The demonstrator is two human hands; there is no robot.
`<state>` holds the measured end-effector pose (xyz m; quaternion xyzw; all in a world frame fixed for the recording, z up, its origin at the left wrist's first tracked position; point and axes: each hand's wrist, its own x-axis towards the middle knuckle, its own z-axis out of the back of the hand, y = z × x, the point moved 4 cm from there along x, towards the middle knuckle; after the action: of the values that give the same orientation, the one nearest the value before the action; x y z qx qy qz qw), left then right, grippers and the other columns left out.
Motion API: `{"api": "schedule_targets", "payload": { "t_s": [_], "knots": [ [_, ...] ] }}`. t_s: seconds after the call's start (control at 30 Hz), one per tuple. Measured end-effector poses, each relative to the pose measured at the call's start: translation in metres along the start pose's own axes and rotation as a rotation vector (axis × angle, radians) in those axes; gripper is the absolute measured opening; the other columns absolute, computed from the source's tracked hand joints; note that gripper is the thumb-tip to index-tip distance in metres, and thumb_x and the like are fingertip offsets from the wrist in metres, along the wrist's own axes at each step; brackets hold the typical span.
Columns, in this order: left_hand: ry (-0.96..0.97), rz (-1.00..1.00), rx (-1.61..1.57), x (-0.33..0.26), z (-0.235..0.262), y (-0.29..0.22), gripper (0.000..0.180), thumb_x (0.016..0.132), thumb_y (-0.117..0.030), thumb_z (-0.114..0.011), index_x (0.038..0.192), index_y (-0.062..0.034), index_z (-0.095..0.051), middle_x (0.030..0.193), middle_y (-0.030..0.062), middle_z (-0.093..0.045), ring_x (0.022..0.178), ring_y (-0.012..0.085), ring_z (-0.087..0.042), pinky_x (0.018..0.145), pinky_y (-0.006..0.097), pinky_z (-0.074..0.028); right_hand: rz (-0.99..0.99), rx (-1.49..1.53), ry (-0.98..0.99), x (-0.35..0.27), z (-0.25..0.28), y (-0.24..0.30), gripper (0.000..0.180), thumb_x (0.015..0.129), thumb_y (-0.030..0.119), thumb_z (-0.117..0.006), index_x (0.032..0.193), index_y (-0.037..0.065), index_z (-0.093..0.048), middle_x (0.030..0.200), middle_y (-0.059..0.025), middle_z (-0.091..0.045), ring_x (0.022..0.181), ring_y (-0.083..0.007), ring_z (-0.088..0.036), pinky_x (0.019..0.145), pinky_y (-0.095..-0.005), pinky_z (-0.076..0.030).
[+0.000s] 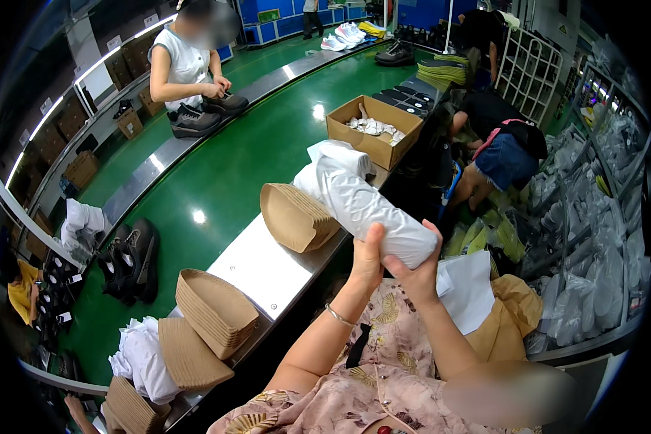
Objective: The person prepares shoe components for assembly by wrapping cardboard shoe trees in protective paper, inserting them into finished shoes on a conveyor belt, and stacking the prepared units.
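Observation:
Both my hands grip the near end of a long bundle of crumpled white paper (372, 210). My left hand (369, 257) closes on its left side with the thumb on top. My right hand (418, 271) wraps the end from the right. The bundle slants away over the metal ledge (249, 271), and what is inside it, if anything, is hidden. Another white paper bundle (340, 155) lies behind its far end. Left of the bundle stands a stack of nested brown moulded-pulp forms (293, 220).
More stacks of brown forms (213, 315) and white paper (143, 354) line the ledge. A cardboard box (369, 148) holds small white pieces. Dark shoes (132, 260) sit on the green conveyor belt (246, 181). A co-worker (188, 69) handles shoes opposite; another person (495, 130) bends at right.

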<state>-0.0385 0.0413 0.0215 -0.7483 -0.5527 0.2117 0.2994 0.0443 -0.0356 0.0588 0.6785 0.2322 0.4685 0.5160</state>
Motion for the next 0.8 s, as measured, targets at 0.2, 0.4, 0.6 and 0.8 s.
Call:
{"api": "schedule_targets", "payload": {
  "t_s": [0.2, 0.4, 0.6, 0.8],
  "knots": [
    [-0.069, -0.318, 0.853, 0.002, -0.01, -0.049, 0.056, 0.09, -0.033, -0.053, 0.126, 0.0068, -0.036, 0.12, 0.0183, -0.046, 0.113, 0.0293, -0.042, 0.096, 0.037, -0.033, 0.21, -0.249, -0.185, 0.015, 0.031, 0.007, 0.07, 0.064, 0.012, -0.077, 0.118, 0.002, -0.034, 0.107, -0.0133, -0.045, 0.1, -0.0237, -0.047, 0.087, -0.0348, -0.04],
    [-0.191, -0.795, 1.45, 0.014, -0.015, -0.09, 0.057, 0.09, -0.028, -0.051, 0.124, 0.0144, -0.034, 0.127, 0.0327, -0.037, 0.117, 0.0438, -0.036, 0.1, 0.045, -0.029, 0.823, -0.736, 0.16, 0.032, 0.003, 0.055, 0.069, 0.058, 0.007, -0.075, 0.115, 0.003, -0.037, 0.11, -0.0191, -0.046, 0.091, -0.0372, -0.048, 0.08, -0.0437, -0.038],
    [-0.122, -0.044, 0.259, 0.057, 0.002, -0.124, 0.033, 0.09, -0.028, -0.054, 0.101, 0.0034, -0.058, 0.088, 0.0043, -0.06, 0.074, 0.0112, -0.055, 0.065, 0.024, -0.045, 0.916, -0.575, 0.276, 0.052, -0.003, 0.069, 0.069, 0.057, 0.006, -0.075, 0.114, 0.002, -0.037, 0.107, -0.0209, -0.047, 0.089, -0.038, -0.05, 0.079, -0.0456, -0.04],
    [-0.08, -0.004, 0.199, 0.103, -0.002, -0.152, 0.032, 0.081, -0.027, -0.062, 0.097, 0.0006, -0.059, 0.095, 0.0106, -0.062, 0.085, 0.0182, -0.06, 0.08, 0.032, -0.048, 0.285, -0.126, 0.105, 0.074, -0.026, 0.031, 0.065, 0.063, 0.006, -0.076, 0.115, 0.0, -0.037, 0.101, -0.0138, -0.05, 0.094, -0.02, -0.051, 0.082, -0.0326, -0.043]
  ]
}}
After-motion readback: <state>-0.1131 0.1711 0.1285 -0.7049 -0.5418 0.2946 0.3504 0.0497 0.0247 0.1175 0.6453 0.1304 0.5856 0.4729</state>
